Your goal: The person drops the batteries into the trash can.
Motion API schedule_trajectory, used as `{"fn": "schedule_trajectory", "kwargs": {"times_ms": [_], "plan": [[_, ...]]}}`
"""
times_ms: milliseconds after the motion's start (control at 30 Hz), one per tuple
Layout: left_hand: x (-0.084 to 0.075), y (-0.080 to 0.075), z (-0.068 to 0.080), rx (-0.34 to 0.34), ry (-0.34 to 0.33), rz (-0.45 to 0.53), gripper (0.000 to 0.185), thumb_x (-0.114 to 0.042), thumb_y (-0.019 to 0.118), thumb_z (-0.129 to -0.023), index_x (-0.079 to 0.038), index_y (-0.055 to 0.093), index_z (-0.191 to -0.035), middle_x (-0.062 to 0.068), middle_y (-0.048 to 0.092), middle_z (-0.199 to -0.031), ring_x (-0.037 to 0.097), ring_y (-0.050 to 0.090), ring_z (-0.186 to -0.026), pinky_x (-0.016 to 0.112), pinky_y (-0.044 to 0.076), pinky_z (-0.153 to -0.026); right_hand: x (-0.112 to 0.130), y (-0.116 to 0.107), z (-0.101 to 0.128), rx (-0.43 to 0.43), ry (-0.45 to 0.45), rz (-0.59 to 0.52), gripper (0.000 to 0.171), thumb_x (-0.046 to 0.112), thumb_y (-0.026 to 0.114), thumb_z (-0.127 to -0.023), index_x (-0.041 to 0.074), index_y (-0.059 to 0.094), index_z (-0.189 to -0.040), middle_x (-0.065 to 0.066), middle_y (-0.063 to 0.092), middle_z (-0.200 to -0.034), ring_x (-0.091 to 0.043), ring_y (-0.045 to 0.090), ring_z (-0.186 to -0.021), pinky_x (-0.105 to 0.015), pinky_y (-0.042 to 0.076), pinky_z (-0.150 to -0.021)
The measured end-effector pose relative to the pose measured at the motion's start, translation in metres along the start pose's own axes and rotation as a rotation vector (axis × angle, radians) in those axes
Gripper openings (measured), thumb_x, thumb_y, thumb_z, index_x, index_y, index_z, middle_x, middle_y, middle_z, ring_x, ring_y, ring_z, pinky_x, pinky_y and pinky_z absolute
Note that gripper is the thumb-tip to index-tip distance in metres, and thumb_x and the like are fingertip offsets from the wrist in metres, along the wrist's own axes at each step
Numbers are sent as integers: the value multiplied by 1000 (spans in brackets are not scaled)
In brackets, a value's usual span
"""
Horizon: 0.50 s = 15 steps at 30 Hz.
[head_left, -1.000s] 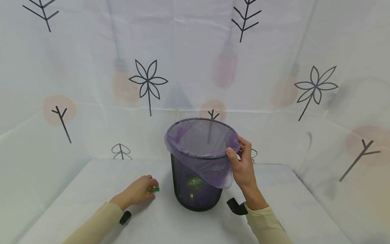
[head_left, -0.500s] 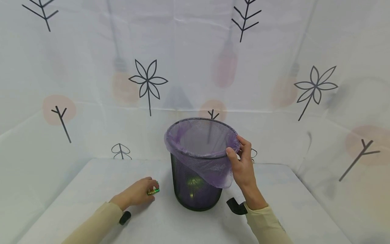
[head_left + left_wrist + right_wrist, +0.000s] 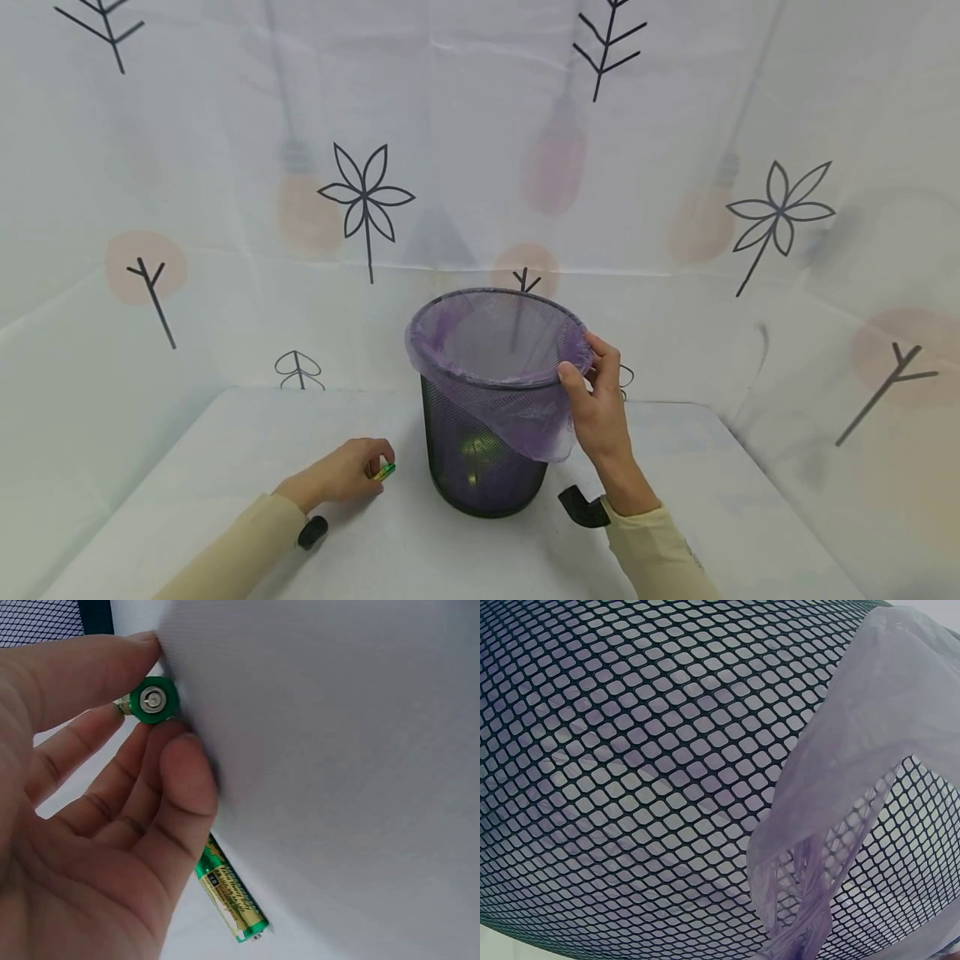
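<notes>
A black mesh bin [image 3: 480, 467] stands mid-table, lined with a purple plastic bag [image 3: 525, 417] folded over its rim. My right hand [image 3: 592, 400] grips the rim and bag at the bin's right side. In the right wrist view only the mesh bin wall [image 3: 645, 787] and a fold of the purple bag [image 3: 840, 825] show. Left of the bin, my left hand [image 3: 352, 473] rests on the table and pinches a green battery [image 3: 384, 472]. In the left wrist view the pinched green battery [image 3: 154, 700] shows end-on between thumb and fingers, and a second green and gold battery [image 3: 232, 896] lies on the table under the hand.
The white table [image 3: 225, 450] is walled on three sides by a white cloth backdrop [image 3: 480, 167] printed with leaf and tree shapes. Something green shows inside the bin through the mesh [image 3: 476, 450]. Black wrist camera mounts [image 3: 581, 507] sit at both cuffs.
The left hand has turned the battery in its fingertips, tilting it up from flat; the hand has barely shifted. The right hand and the bin have stayed still.
</notes>
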<state>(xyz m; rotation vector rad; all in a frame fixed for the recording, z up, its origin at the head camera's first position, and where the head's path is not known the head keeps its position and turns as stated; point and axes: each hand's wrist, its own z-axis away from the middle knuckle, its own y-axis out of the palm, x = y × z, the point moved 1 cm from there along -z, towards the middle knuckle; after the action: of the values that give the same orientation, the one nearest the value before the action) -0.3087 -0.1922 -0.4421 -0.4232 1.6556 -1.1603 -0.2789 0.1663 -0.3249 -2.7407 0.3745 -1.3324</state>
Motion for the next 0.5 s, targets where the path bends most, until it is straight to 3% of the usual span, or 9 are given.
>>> {"fn": "schedule_trajectory", "kwargs": {"times_ms": [500], "plan": [[-3,1,-5,44,-34,14,34,-5,73,-79,-11,58,-109,1,55,-80,17,52,-73,37,46,-67,0,0,0,2,7,-3,57,21,53,-96,15,25,-145,-18,44,-128,-24,47,-115,-42,39,-88]]}}
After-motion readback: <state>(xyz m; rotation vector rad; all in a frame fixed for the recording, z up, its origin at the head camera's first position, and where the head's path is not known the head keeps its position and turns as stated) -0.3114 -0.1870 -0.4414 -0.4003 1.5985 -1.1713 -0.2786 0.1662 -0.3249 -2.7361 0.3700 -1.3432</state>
